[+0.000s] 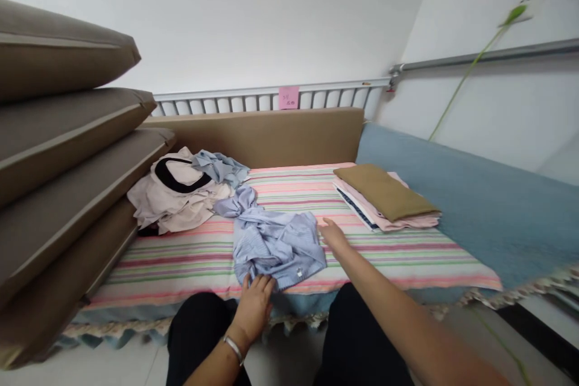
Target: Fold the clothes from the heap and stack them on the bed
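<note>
1. While the left hand rests on the near edge of the blue garment, fingers loosely bent, I cannot tell whether it grips cloth.
2. At the garment's right edge, the right hand is partly open; any hold is unclear.
3. Crumpled, the garment lies on a striped sheet.
4. Beyond, a folded stack sits right, a pale heap left.
</note>
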